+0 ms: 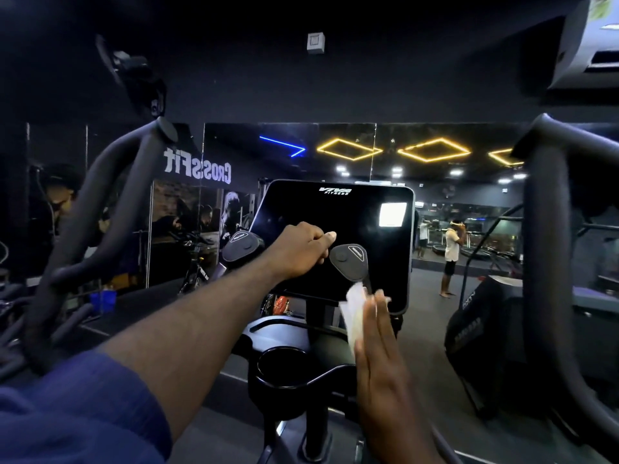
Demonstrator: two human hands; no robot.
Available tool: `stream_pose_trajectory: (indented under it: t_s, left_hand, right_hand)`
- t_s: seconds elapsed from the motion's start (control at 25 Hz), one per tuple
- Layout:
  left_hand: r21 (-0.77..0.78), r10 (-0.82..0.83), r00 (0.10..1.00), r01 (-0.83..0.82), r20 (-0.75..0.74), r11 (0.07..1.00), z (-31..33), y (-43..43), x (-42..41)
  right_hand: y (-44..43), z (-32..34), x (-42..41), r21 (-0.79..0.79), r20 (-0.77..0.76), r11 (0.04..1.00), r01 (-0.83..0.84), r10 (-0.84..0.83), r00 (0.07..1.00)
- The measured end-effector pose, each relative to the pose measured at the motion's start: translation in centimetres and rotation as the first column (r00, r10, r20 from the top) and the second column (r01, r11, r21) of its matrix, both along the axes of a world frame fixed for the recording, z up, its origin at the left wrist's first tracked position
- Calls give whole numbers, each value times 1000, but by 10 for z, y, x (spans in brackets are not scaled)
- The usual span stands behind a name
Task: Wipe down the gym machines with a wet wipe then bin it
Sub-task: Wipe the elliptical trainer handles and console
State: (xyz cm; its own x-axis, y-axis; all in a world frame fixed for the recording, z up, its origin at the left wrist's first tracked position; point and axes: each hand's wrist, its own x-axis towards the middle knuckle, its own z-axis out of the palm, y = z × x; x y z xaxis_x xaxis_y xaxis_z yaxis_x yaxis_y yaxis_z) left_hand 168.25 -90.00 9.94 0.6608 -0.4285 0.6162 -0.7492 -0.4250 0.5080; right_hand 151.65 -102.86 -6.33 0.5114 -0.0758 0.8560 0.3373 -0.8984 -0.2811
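The machine's black console screen (365,236) stands straight ahead, with two grey handle pads (349,259) in front of it. My left hand (301,251) is in front of the screen between the pads, fingers curled and thumb out, with nothing visible in it. My right hand (378,346) is lower right, its fingers straight. It presses a white wet wipe (355,313) against the stem below the right pad, near the screen's lower edge. Part of the wipe is hidden behind my fingers.
Two thick curved arm handles of the machine rise at left (97,209) and right (549,229). A cup holder (284,363) sits below the console. A mirror wall lies behind; people stand far right (450,259). Another covered machine (482,329) is at right.
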Motion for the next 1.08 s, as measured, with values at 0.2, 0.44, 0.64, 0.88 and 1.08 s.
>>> stream_pose_trajectory:
  t_s: [0.2,0.44,0.64,0.88,1.08]
  left_hand:
    - [-65,33,999,-34,-16,997,4,3,5]
    - [-126,1,999,-7,-47,992,3,-2,-4]
    - [-146,40,998,-46,-48,988,0,10,-6]
    - [-204,-18,998,5,-64,979,0,3,-12]
    - [-210,-47,993,22,-113,977,-12,-3,-16]
  right_hand:
    - [15,42,17,-374,9,871,318,-339,941]
    - [29,20,-5,-223,-228,920,322,-370,900]
    - [38,66,12,129,-329,923,363,-305,894]
    - [24,90,17,274,-408,911,308,-179,895]
    - [5,14,-13,497,-369,864,85,121,922]
